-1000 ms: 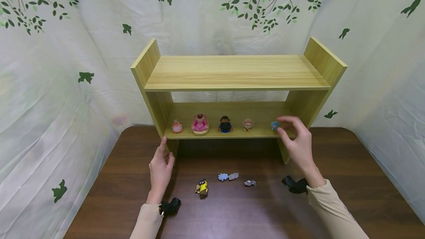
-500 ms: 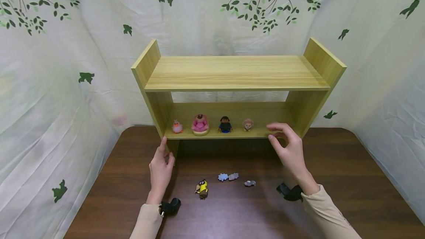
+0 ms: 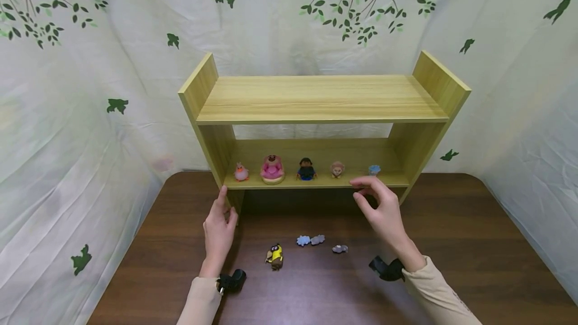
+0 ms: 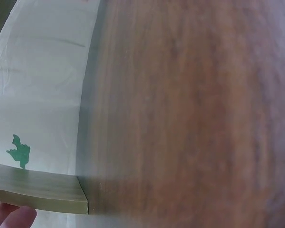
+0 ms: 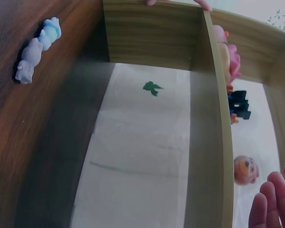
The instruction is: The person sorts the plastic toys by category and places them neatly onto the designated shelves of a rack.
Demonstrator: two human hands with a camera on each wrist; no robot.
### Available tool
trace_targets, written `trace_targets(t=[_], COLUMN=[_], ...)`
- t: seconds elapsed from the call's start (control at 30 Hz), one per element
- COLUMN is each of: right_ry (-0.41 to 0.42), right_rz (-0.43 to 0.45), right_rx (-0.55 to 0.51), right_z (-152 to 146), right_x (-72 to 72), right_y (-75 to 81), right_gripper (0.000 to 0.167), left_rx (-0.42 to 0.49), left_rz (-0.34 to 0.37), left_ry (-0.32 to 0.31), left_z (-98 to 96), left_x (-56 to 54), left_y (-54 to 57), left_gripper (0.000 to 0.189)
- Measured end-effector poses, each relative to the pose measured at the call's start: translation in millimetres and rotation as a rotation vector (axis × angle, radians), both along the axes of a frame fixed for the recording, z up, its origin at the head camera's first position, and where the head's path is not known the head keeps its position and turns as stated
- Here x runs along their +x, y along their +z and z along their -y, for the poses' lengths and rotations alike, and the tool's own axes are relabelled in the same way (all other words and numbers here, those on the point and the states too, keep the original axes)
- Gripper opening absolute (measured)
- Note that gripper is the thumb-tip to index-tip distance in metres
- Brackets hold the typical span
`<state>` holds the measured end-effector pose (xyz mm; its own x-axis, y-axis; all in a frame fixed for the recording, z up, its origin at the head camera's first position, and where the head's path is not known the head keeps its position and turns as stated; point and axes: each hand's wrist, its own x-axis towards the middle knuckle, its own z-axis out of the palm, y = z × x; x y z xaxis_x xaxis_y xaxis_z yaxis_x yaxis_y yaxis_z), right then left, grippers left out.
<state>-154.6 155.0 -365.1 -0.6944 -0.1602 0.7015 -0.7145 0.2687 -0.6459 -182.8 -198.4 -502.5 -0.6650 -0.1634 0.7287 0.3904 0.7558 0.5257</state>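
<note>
My right hand [image 3: 383, 210] is just in front of the lower shelf, its fingers loosely bent with nothing between them. Behind its fingertips a small blue figurine [image 3: 374, 169] stands at the right end of that shelf. To its left are a pale pink-brown toy figure [image 3: 337, 169], a dark-haired doll in dark and blue clothes [image 3: 306, 169], a pink bear [image 3: 272, 168] and a light pink bird [image 3: 241, 172]. My left hand [image 3: 219, 230] touches the lower left of the wooden shelf unit [image 3: 322, 122] with its extended index finger. In the left wrist view, fingertips [image 4: 19, 217] lie against a board's edge.
On the brown table [image 3: 289, 295] lie a yellow and brown figure [image 3: 275, 257], a blue figurine [image 3: 303, 240] touching a grey one [image 3: 318, 239], and another small grey figurine [image 3: 340, 249]. A printed curtain [image 3: 149, 64] hangs behind and beside the table.
My right hand has drawn away from the blue figurine, moving left and toward me. The figurine stays standing on the shelf. My left hand has not moved.
</note>
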Motion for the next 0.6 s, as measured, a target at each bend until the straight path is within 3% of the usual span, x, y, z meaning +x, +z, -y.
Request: trace_targets(t=[0.6], right_ry=[0.020], right_rz=[0.067], right_rx=[0.036], right_z=[8.3], right_x=[7.3], right_y=[-4.5], right_gripper=[0.024], left_rx=[-0.021], left_rz=[0.003], left_ry=[0.020], left_z=[-0.6], left_x=[1.9], left_y=[1.4], left_gripper=[0.080])
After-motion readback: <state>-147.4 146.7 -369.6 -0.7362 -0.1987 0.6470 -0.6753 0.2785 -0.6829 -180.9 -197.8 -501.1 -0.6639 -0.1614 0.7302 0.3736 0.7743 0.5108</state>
